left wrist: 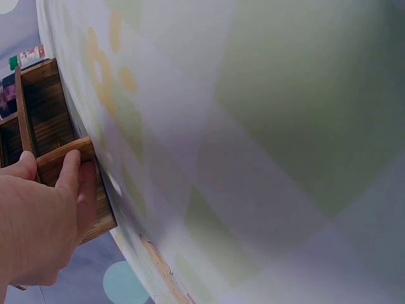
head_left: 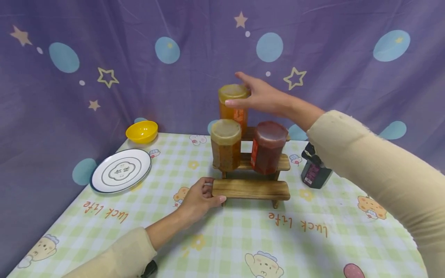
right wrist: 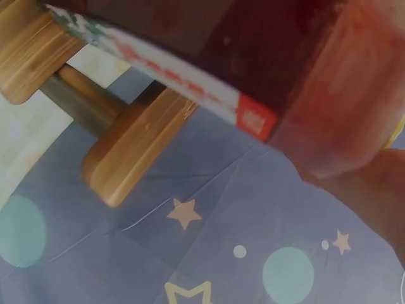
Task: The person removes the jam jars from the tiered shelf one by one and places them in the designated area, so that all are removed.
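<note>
A three-step wooden display stand (head_left: 250, 189) stands on the table, and my left hand (head_left: 196, 202) grips the left end of its lowest step. The left wrist view shows that hand's thumb and fingers (left wrist: 69, 174) on the wood. At the top step, my right hand (head_left: 262, 96) is spread around the yellow lid of an orange jar (head_left: 227, 112), thumb in front and another finger raised behind. On the middle step stand a brown jar with a pale lid (head_left: 226, 150) and a dark red jar (head_left: 267, 152). The red jar (right wrist: 209, 44) looms close in the right wrist view.
A yellow bowl (head_left: 141, 132) and a white plate with a dark rim (head_left: 121, 170) lie at the left. Right of the stand is a dark green bottle or jar (head_left: 314, 173), partly behind my right sleeve. A purple patterned curtain (head_left: 208, 23) hangs behind the table.
</note>
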{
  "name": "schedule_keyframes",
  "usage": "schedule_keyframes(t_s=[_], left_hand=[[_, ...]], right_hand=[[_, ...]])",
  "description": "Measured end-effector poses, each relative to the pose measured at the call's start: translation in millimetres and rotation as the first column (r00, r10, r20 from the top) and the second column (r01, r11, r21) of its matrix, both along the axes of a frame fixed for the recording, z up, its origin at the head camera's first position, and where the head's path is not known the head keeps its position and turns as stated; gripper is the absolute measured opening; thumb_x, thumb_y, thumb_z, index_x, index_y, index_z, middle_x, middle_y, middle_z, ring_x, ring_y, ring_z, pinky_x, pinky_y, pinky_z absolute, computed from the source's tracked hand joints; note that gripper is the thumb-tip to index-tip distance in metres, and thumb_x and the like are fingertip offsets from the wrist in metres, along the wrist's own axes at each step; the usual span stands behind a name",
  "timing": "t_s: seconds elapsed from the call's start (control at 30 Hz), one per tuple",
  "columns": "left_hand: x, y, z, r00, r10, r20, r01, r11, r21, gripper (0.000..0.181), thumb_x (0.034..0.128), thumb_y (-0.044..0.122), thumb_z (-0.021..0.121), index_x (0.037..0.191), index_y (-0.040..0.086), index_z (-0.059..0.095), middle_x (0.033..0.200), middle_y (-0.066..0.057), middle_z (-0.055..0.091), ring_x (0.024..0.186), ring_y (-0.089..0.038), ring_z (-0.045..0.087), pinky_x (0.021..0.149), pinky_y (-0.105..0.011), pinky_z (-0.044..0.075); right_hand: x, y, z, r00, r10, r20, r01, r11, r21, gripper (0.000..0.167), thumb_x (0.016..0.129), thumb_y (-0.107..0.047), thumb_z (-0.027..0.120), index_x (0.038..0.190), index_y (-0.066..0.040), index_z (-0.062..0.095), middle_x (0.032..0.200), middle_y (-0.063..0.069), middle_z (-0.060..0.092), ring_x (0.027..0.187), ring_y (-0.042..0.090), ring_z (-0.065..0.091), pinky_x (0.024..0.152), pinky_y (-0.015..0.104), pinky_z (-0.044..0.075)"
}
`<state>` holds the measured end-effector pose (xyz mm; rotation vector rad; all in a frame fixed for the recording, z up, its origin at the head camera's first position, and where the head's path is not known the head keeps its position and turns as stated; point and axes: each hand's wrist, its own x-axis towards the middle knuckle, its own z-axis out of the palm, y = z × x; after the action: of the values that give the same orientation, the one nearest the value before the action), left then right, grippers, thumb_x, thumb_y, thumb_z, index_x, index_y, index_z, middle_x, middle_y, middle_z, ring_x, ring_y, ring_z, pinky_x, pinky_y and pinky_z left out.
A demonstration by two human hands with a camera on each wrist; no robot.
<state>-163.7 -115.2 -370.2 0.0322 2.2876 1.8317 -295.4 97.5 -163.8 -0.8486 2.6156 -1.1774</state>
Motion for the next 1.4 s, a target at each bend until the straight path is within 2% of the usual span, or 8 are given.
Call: schedule_keyframes(t_s=[0.1, 0.27, 0.57, 0.77, 1.0, 1.17, 1.4], left_hand=[[0.1, 0.5, 0.1, 1.0, 0.001, -0.002, -0.001, 1.0, 0.004, 0.062, 0.0832, 0.008, 0.076, 0.135, 0.003, 0.041, 0.11, -0.013, 0.061, 0.092, -0.02, 0.064, 0.079, -0.035, 0.054], [0.6, 0.7, 1.4, 1.0, 0.016, 0.001, -0.016, 1.0, -0.001, 0.063, 0.0829, 0.007, 0.076, 0.135, 0.003, 0.042, 0.111, -0.014, 0.06, 0.093, -0.02, 0.063, 0.078, -0.034, 0.054], [3.0, 1.9, 3.0, 1.0, 0.003, -0.005, -0.003, 0.999, 0.038, 0.062, 0.0834, 0.005, 0.075, 0.135, 0.001, 0.041, 0.112, -0.017, 0.059, 0.092, -0.02, 0.064, 0.078, -0.035, 0.055], [2.6, 0.8, 2.4, 1.0, 0.0, -0.005, 0.0, 1.0, 0.018, 0.062, 0.0839, 0.008, 0.075, 0.136, 0.002, 0.041, 0.113, -0.016, 0.059, 0.094, -0.021, 0.064, 0.079, -0.034, 0.055], [1.8, 1.7, 3.6, 1.0, 0.004, -0.011, -0.004, 1.0, -0.004, 0.062, 0.0841, 0.009, 0.075, 0.135, 0.001, 0.041, 0.113, -0.016, 0.059, 0.094, -0.02, 0.063, 0.077, -0.032, 0.055], [-0.6, 3.3, 3.5, 1.0, 0.016, -0.006, -0.016, 1.0, -0.013, 0.063, 0.0842, 0.009, 0.075, 0.136, 0.002, 0.041, 0.112, -0.015, 0.059, 0.091, -0.02, 0.062, 0.077, -0.033, 0.054], [0.4, 5.6, 4.6, 1.0, 0.012, -0.015, -0.013, 1.0, -0.023, 0.063, 0.084, 0.01, 0.075, 0.137, 0.001, 0.041, 0.116, -0.017, 0.058, 0.093, -0.021, 0.061, 0.077, -0.035, 0.054]], right_hand=[[-1.1, -6, -0.4, 1.0, -0.004, -0.005, 0.004, 1.0, 0.024, 0.097, 0.086, -0.042, 0.07, 0.156, -0.014, 0.008, 0.14, 0.009, 0.046, 0.128, 0.018, 0.044, 0.109, 0.035, 0.034], [-1.8, -11, -1.1, 1.0, -0.027, -0.013, 0.028, 0.999, 0.022, 0.087, 0.085, -0.039, 0.073, 0.152, -0.009, 0.025, 0.126, 0.009, 0.054, 0.113, 0.02, 0.051, 0.101, 0.035, 0.04], [-2.8, -9, -4.3, 1.0, 0.019, -0.01, -0.019, 1.0, -0.01, 0.063, 0.086, -0.035, 0.073, 0.136, -0.011, 0.044, 0.112, 0.01, 0.058, 0.1, 0.021, 0.054, 0.092, 0.034, 0.044], [-3.6, -9, -2.9, 0.998, 0.055, -0.026, -0.056, 0.998, -0.024, 0.048, 0.086, -0.033, 0.074, 0.124, -0.012, 0.051, 0.104, 0.008, 0.059, 0.093, 0.02, 0.055, 0.083, 0.033, 0.046], [-5.4, -6, -4.4, 0.997, 0.035, -0.074, -0.04, 0.997, -0.064, 0.046, 0.083, -0.031, 0.078, 0.118, -0.01, 0.057, 0.099, 0.008, 0.059, 0.087, 0.019, 0.053, 0.077, 0.031, 0.045], [-5.2, 0, -4.2, 0.995, 0.01, -0.1, -0.021, 0.994, -0.11, 0.049, 0.078, -0.035, 0.081, 0.116, -0.013, 0.06, 0.097, 0.008, 0.062, 0.085, 0.019, 0.057, 0.076, 0.032, 0.048], [-3.2, 20, 3.1, 0.994, -0.048, -0.102, 0.03, 0.985, -0.171, 0.052, 0.076, -0.036, 0.083, 0.118, -0.014, 0.06, 0.099, 0.009, 0.063, 0.088, 0.022, 0.058, 0.075, 0.032, 0.049]])
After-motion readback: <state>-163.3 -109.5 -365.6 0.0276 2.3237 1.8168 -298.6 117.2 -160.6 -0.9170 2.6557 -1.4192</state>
